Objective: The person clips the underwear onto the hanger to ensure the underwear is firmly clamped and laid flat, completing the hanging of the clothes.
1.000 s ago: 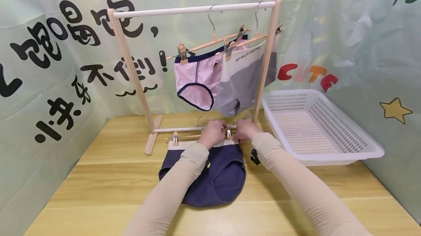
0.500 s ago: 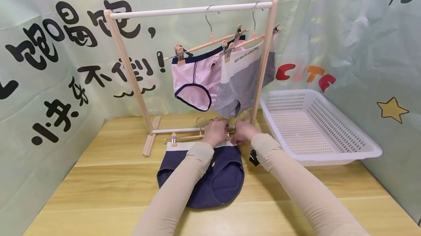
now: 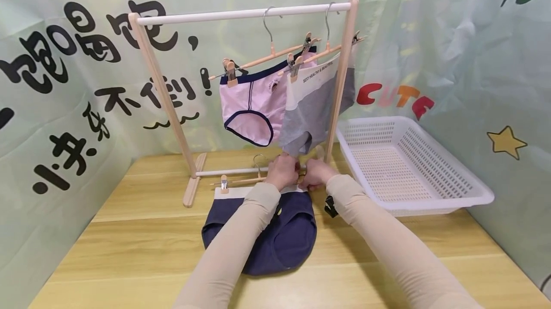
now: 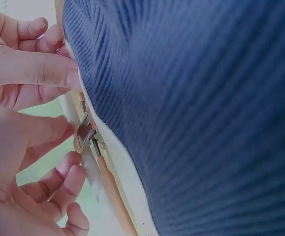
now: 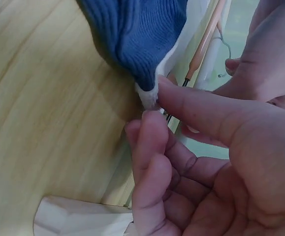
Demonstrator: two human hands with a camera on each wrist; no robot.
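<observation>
Navy ribbed briefs [image 3: 292,247] with a white waistband lie on the table below a wooden clip hanger [image 3: 247,181]. One hanger clip [image 3: 224,184] bites the waistband's left side. My left hand [image 3: 282,171] pinches the other metal-and-wood clip [image 4: 85,132] between thumb and fingers, beside the waistband. My right hand [image 3: 317,173] pinches the right corner of the white waistband [image 5: 149,96] between thumb and index finger, its other fingers curled below. In the head view the hands hide most of the right-hand clip.
A wooden rack [image 3: 163,84] with a white rail stands behind the hands. Pink briefs [image 3: 251,103] and grey-and-white briefs [image 3: 312,103] hang from it on clip hangers. A white basket [image 3: 430,204] stands at the right, and printed cloth surrounds the table [image 3: 129,261].
The head view has shifted slightly, so the scene slides left. My left hand has moved a little right along the hanger, toward my right hand. The right hand stays at the waistband corner.
</observation>
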